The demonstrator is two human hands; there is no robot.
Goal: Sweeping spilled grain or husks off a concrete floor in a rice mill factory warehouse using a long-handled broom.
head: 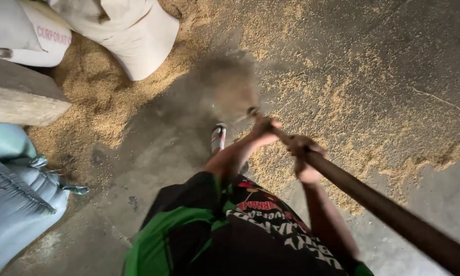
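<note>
Both hands grip a long dark wooden handle that runs from the lower right up to the middle of the view. My left hand holds it further down toward the working end; my right hand holds it just behind. The tool's head is a motion-blurred brownish shape over the concrete floor, too blurred to identify. Golden grain husks lie scattered over the floor around it. One sandalled foot stands near the handle's tip.
Two white filled sacks lean at the top left on a thick pile of grain. A concrete block sits at the left edge. A pale blue stitched sack lies at the lower left.
</note>
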